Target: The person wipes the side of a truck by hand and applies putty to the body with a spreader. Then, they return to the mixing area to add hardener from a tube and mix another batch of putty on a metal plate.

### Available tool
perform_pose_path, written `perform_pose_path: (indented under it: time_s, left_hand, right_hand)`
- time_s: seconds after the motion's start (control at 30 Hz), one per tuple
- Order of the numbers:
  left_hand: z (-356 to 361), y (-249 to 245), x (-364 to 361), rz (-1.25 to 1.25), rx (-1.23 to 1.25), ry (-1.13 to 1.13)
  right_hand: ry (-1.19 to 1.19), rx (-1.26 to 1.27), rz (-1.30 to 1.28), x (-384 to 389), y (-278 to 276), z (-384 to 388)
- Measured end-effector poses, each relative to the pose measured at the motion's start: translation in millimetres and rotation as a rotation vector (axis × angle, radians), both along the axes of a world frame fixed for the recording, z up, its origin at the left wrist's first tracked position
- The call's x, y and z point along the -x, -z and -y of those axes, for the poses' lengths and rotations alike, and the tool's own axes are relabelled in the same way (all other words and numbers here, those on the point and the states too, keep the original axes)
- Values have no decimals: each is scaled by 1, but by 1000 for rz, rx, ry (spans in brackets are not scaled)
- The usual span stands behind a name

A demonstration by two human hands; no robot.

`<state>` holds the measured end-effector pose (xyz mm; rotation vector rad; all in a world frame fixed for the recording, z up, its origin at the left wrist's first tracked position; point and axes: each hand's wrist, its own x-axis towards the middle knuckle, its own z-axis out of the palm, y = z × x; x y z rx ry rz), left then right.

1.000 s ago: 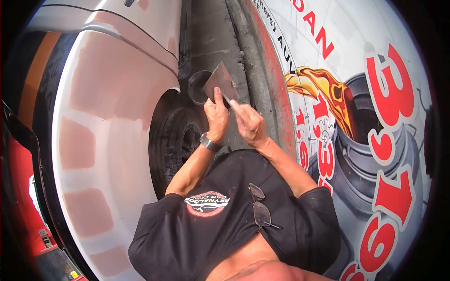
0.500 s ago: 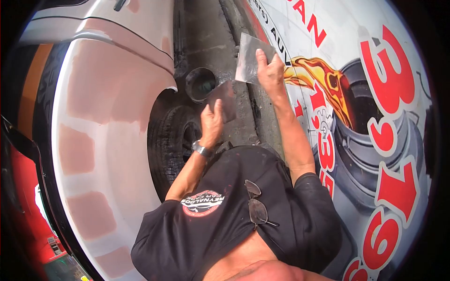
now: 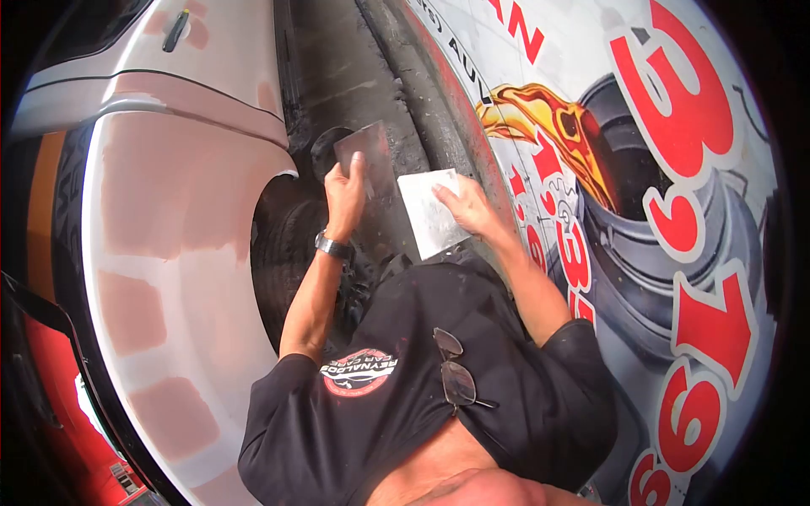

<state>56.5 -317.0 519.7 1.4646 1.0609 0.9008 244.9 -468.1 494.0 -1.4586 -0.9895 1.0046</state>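
My left hand (image 3: 345,196), with a watch (image 3: 334,245) on its wrist, grips a thin dark rectangular sheet (image 3: 368,156), thumb on its face. My right hand (image 3: 469,207) pinches a pale, smudged square sheet (image 3: 427,212) by its right edge, thumb on top. The two sheets are held close side by side in front of my body, the dark one higher. Left of my hands is a white car body panel (image 3: 211,337) with reddish-brown patches (image 3: 173,417). A round black container (image 3: 325,150) on the ground is partly hidden behind the dark sheet.
A car wheel (image 3: 287,253) sits in the arch beside my left forearm. To the right stands a large printed sign (image 3: 540,76) with red numbers. Dark wet-looking ground (image 3: 333,67) runs between car and sign. Glasses (image 3: 458,382) hang from my shirt collar.
My right hand has come down and in towards my body, its sheet now showing a whiter face. My left hand has risen and shifted left with the dark sheet. The view has shifted slightly.
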Motion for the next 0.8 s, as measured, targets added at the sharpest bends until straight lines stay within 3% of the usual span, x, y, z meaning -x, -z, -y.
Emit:
perform_pose_path:
  time_s: [0.03,0.1,0.13,0.17,0.23,0.33,0.37,0.4,0.43,0.6,0.73,0.8]
  left_hand:
    - [7,-20,-11,202,218,-51]
    - [-5,8,-3,462,637,-52]
    - [8,-22,-19,477,874,-221]
    - [-12,26,12,855,1214,276]
    - [9,11,7,1107,1635,173]
    - [42,-11,9,1257,1801,130]
    - [50,-27,8,1326,1914,141]
    - [52,-31,15,1324,1892,183]
    - [53,-31,22,1259,1686,350]
    - [55,-17,68,1352,1477,213]
    - [66,-6,94,1394,1422,138]
    - [72,2,99,1403,1406,76]
  right_hand:
    - [147,72,235,0,-21,4]
    - [340,-33,309,14,-52,6]
    - [298,-174,428,19,-51,3]
    - [255,-314,549,21,-49,0]
    - [191,-537,749,26,-47,-10]
    - [115,-779,894,26,-33,-31]
    - [137,-661,859,22,-25,-38]
    - [153,-543,822,18,-22,-44]
    - [168,-429,787,13,-20,-50]
    - [124,-328,457,-17,-60,-70]
    - [-166,-249,-136,-33,-111,-65]
    - [-168,-210,-599,-44,-56,-79]
